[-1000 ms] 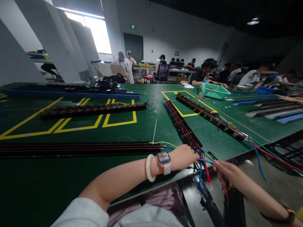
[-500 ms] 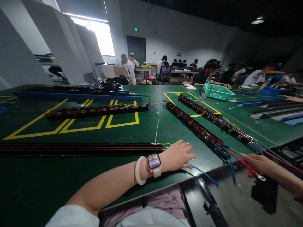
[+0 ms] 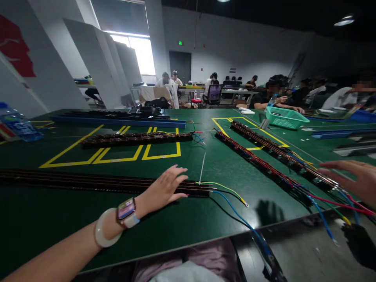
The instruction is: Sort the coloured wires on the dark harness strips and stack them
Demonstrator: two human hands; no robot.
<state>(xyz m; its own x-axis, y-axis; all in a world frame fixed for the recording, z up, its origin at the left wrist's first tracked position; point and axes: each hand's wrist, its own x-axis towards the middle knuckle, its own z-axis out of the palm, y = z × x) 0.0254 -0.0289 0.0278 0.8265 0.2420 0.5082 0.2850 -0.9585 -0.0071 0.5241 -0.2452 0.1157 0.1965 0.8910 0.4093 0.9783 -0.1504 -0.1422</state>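
Observation:
My left hand [image 3: 164, 188] lies flat and open on the near long black strip [image 3: 88, 181], close to its right end, holding nothing. A smartwatch and a pale bangle sit on that wrist. Yellow, blue and black wires [image 3: 232, 196] trail from the strip's end across the green table [image 3: 205, 219]. My right hand [image 3: 357, 176] hovers at the right edge with fingers spread, empty, just above the wired strip [image 3: 264, 164] whose red and blue leads [image 3: 329, 205] hang over the table edge.
Other black strips [image 3: 138, 138] lie inside yellow floor-tape boxes farther back, and one more [image 3: 276, 147] runs diagonally. A white cable tie [image 3: 202, 168] lies mid-table. A green basket [image 3: 283, 117] and a water bottle [image 3: 17, 126] stand at the sides. Several people sit at far tables.
My right hand let go of the red and blue leads and opened. My left hand slid left onto the near strip. The view has swung to the left.

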